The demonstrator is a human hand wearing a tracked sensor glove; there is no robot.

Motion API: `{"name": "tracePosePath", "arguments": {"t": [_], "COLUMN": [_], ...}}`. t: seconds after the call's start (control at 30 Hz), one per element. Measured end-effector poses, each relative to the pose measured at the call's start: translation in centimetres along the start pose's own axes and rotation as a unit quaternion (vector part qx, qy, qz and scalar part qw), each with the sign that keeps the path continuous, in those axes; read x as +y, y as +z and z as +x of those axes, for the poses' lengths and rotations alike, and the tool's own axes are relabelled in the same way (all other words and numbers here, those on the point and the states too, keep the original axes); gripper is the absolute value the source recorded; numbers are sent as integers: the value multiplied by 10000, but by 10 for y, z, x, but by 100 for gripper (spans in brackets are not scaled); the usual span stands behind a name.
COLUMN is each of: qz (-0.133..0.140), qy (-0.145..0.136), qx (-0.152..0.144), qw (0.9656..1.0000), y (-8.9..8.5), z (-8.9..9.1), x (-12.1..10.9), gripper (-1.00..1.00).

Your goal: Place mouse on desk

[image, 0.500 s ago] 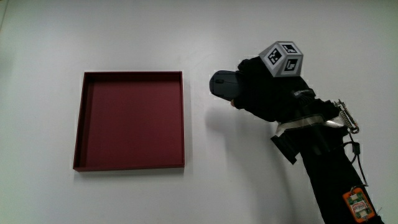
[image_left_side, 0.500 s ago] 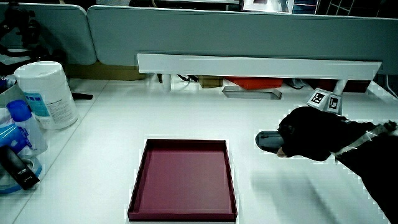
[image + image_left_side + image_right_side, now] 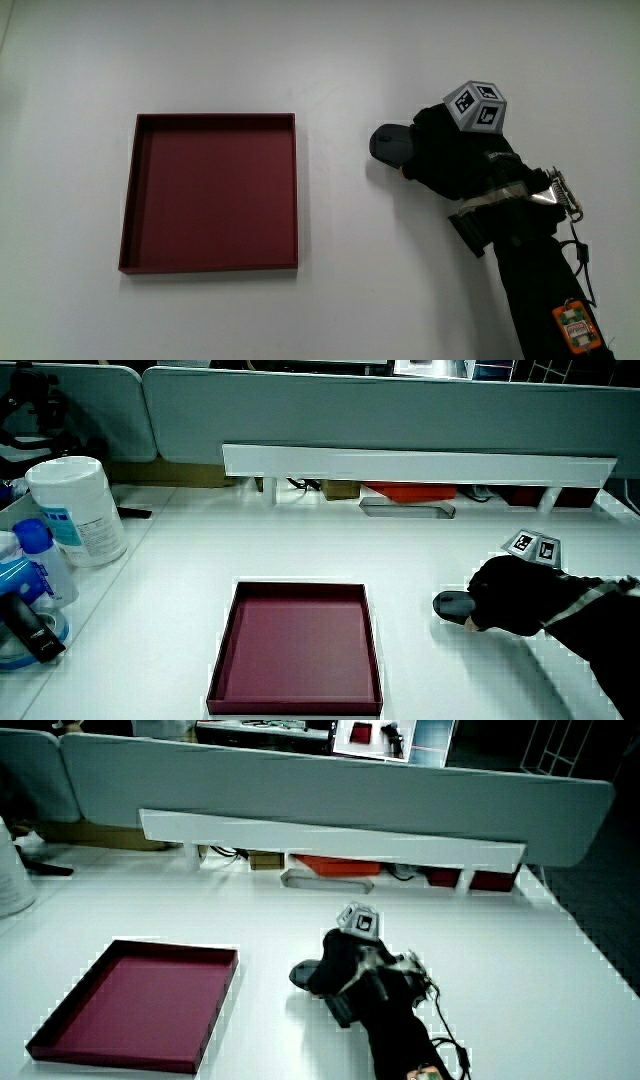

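A dark grey mouse lies on the white table beside the dark red tray. The gloved hand rests over the mouse's end, fingers curled around it, with the patterned cube on its back. Only the mouse's front part shows past the fingers. In both side views the mouse sits low on the table under the hand, apart from the tray.
The tray is empty. A white wipes canister and blue-capped bottles stand at the table's edge beside the tray. A low white shelf runs along the partition, with an orange item under it.
The hand and mouse have moved away from the tray and slightly nearer to the person, and lowered onto the table surface.
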Motion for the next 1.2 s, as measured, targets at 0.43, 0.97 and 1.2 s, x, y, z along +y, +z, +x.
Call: {"name": "tracePosePath", "arguments": {"t": [0.43,0.97,1.2], "qz": [-94,-290,-311], "qy": [-265,-366,-101], "qx": [-67,383,414], "qw": [9996,9982,9986], "y": [-26,-38,-25], "z": [18,36,25], "x": [9,13,-8], "gripper": [0,-43,-93]}}
